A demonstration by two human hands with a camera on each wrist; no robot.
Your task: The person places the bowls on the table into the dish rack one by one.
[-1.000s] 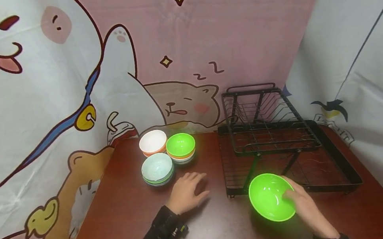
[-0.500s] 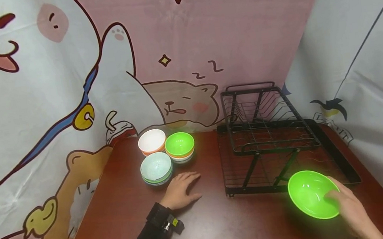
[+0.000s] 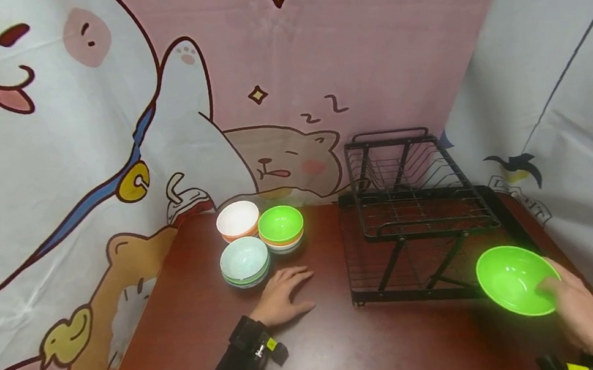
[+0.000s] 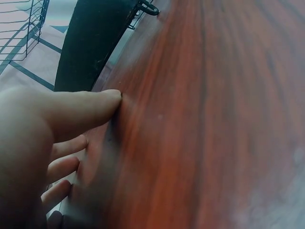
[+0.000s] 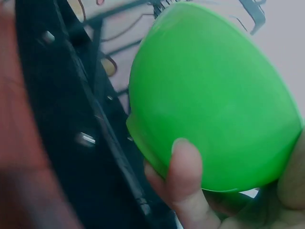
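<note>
My right hand grips a bright green bowl by its right side, thumb over the rim. The bowl is tilted with its inside towards the head camera, above the front right corner of a black dish rack. In the right wrist view the bowl's outer wall fills the middle, and fingers support it from below. My left hand rests on the table with its fingers extended, holding nothing. Just beyond it stands a stack of bowls topped by a pale blue one.
Behind that stack are two more stacks, one topped by a white bowl and one by a green bowl. The rack's upper wire tier rises over its lower tray. A printed cloth hangs behind the brown table.
My right hand has carried the green bowl rightward across the front of the rack, then slightly up to its right corner. My left hand has drawn slightly left and stays on the table.
</note>
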